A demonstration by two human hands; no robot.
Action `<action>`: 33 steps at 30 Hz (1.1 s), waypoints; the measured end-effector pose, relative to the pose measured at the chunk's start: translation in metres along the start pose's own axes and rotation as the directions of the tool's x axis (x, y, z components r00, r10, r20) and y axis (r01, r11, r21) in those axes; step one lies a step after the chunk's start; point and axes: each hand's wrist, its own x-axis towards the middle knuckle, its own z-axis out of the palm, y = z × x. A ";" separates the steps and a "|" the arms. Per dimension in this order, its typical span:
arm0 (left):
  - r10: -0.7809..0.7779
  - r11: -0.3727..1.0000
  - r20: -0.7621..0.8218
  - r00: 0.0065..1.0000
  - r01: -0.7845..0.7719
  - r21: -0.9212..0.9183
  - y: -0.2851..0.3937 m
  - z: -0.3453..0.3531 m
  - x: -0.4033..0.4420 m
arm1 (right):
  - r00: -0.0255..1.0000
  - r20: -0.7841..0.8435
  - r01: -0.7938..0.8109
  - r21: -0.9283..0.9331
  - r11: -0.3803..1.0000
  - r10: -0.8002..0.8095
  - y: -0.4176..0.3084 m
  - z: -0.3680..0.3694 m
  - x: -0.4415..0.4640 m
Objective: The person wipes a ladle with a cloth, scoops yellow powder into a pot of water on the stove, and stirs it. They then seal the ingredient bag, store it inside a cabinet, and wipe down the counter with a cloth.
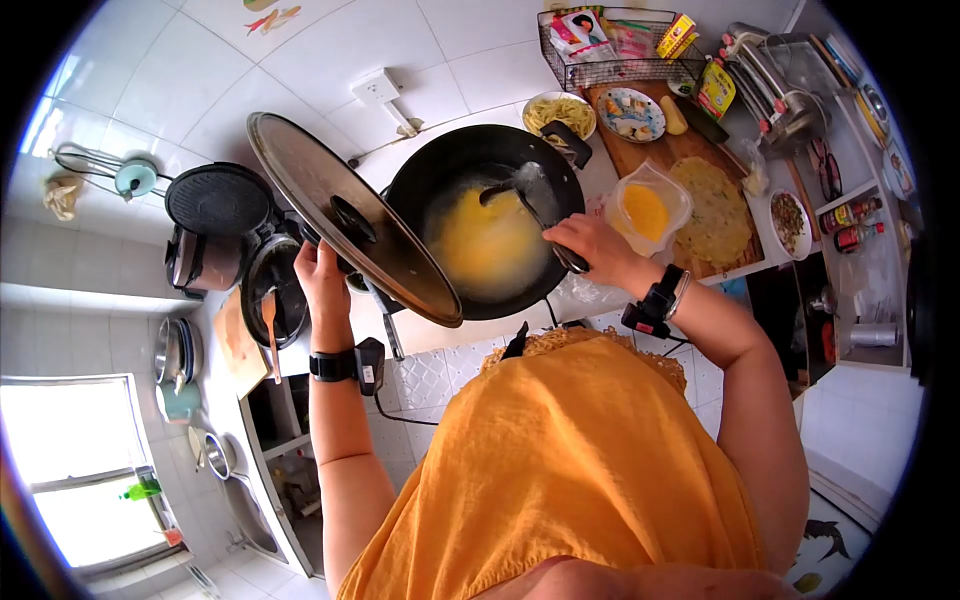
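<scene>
My left hand [324,282] is closed on a large glass lid [400,255] with a metal rim, holding it tilted beside the wok; the lid partly hides its fingers. The lid's lower edge overlaps the wok's left side from this view. In my right hand [598,248] is the dark handle of a ladle [530,208], its head over the yellow, steaming contents [485,238] of the black wok [430,158]. Just right of the wok, near my right wrist, a clear plastic jug [678,203] holds yellow liquid.
A flat pancake [712,210] lies on a wooden board [640,152] at right, beside a patterned plate [631,114]. A plate of shredded food [560,114] stands behind the wok. At left are a dark pan [275,290] and a wooden spatula [270,320]. A wire basket [600,72] holds packets.
</scene>
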 end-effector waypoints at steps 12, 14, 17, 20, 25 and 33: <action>-0.038 0.995 0.085 0.996 0.030 0.091 0.003 0.021 0.013 | 0.981 0.032 0.182 0.202 0.962 -0.193 -0.020 -0.004 -0.019; -0.039 0.991 0.137 0.990 0.021 0.130 0.013 0.032 0.013 | 0.968 0.073 0.227 0.151 0.962 -0.240 -0.023 -0.011 -0.026; -0.074 0.973 0.191 0.979 0.028 0.230 0.013 0.047 0.019 | 0.944 0.128 0.309 -0.007 0.951 -0.305 -0.026 -0.017 -0.038; -0.088 0.929 0.267 0.960 -0.018 0.370 0.001 0.061 0.030 | 0.935 0.092 0.354 -0.153 0.922 -0.344 -0.030 -0.013 -0.049; 0.012 0.568 0.431 0.902 -0.360 0.740 -0.004 0.100 0.034 | 0.956 0.052 0.291 -0.262 0.920 -0.287 -0.027 -0.013 -0.055; -0.195 0.115 0.591 0.782 -0.581 0.806 -0.025 0.143 0.035 | 0.981 0.110 0.183 -0.223 0.958 -0.161 -0.030 -0.024 -0.061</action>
